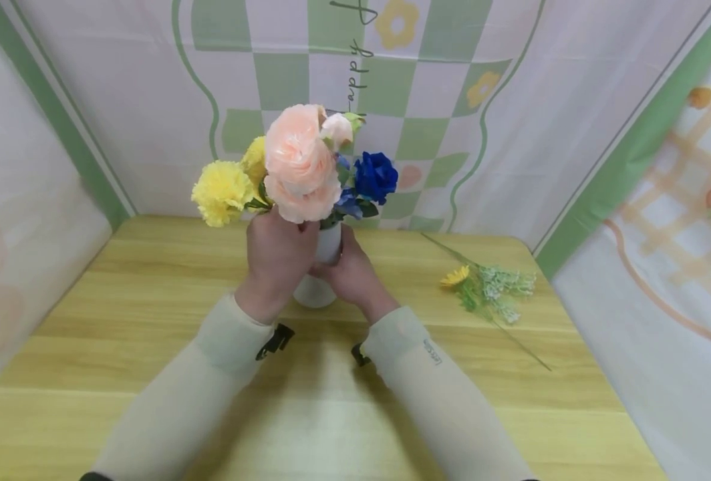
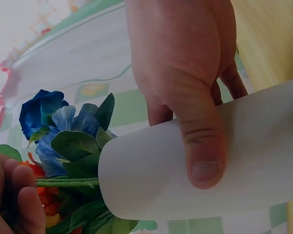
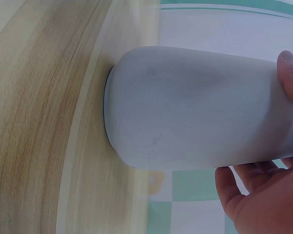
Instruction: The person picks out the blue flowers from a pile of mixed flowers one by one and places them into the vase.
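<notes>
A white vase stands on the table, full of artificial flowers. My right hand grips its upper part, the thumb across the near side in the left wrist view. Just left of the vase's mouth, my left hand holds green stems that run into the opening. Large pink flowers rise above the left hand, with yellow carnations to their left. To the right are a blue rose and smaller blue flowers. Behind the stems, orange petals show. The vase's base meets the wood.
On the table's right side lie a loose yellow daisy and a sprig of small white-green blossoms, their stems crossing the wood. A green-and-white checked cloth hangs behind, with more cloth at both sides.
</notes>
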`<state>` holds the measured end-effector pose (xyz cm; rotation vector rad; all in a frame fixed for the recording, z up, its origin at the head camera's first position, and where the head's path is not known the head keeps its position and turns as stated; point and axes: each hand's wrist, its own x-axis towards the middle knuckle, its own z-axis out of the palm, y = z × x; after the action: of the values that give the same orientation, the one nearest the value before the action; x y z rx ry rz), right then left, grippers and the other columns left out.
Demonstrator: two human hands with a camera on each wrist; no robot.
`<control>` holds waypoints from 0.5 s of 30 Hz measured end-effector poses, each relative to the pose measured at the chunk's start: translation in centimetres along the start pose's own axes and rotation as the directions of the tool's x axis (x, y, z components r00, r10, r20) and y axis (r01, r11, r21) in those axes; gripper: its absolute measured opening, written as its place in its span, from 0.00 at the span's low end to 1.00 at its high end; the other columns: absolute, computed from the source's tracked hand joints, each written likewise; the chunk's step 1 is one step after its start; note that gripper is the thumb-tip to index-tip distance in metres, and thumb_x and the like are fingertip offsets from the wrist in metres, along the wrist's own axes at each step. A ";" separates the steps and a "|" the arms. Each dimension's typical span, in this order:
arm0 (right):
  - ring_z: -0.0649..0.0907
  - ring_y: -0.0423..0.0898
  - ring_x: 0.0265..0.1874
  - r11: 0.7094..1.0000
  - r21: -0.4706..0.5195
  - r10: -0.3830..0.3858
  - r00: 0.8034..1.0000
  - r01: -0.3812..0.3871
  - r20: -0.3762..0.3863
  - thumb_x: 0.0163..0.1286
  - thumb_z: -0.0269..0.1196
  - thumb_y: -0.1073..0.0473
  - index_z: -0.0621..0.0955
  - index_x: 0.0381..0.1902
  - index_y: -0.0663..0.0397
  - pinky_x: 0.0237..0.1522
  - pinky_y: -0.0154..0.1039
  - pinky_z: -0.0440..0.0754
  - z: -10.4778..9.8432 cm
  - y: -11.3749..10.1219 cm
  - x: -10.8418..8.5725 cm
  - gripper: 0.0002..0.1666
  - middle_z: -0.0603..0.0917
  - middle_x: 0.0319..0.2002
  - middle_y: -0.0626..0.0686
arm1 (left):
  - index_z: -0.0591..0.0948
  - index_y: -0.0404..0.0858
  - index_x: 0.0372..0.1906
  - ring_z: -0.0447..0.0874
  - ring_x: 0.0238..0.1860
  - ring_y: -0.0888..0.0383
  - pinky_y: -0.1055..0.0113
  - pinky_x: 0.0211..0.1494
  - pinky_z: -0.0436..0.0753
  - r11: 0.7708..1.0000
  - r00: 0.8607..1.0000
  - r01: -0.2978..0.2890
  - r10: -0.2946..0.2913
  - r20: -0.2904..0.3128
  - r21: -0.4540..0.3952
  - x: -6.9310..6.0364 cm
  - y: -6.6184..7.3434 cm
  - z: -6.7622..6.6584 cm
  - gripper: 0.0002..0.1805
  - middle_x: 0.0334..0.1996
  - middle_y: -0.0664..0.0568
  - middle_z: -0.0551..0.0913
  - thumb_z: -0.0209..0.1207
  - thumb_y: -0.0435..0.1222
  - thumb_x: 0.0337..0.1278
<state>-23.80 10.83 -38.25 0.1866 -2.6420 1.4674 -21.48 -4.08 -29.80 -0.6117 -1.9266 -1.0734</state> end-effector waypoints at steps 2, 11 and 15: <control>0.74 0.51 0.61 1.000 0.003 -0.005 1.000 0.005 -0.004 0.58 0.75 0.45 0.53 0.77 0.49 0.61 0.54 0.74 0.0 0.1 -0.1 0.59 0.70 0.67 0.54 | 0.70 0.35 0.20 0.68 0.15 0.50 0.53 0.20 0.76 1.000 1.000 0.010 -0.010 0.009 0.021 -0.1 -0.2 0.1 0.14 0.12 0.50 0.65 0.58 0.26 0.60; 0.73 0.50 0.61 1.000 0.014 -0.020 1.000 0.020 -0.018 0.58 0.74 0.45 0.53 0.77 0.49 0.60 0.52 0.74 0.1 0.7 -0.1 0.59 0.69 0.68 0.54 | 0.73 0.34 0.19 0.76 0.17 0.43 0.47 0.20 0.77 0.989 0.992 0.060 -0.075 0.106 0.135 -1.4 -1.6 1.0 0.13 0.14 0.45 0.73 0.59 0.27 0.57; 0.73 0.51 0.62 1.000 0.006 -0.012 1.000 0.012 -0.017 0.58 0.74 0.45 0.52 0.78 0.48 0.60 0.53 0.74 0.2 0.5 -0.1 0.60 0.68 0.69 0.54 | 0.72 0.34 0.16 0.75 0.16 0.44 0.47 0.21 0.77 0.984 0.988 0.072 -0.093 0.123 0.163 -1.6 -1.9 1.1 0.16 0.12 0.45 0.72 0.59 0.28 0.58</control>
<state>-23.82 10.98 -38.81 0.1900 -2.6193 1.4668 -22.42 -4.18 -32.36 -0.5284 -2.1439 -0.9397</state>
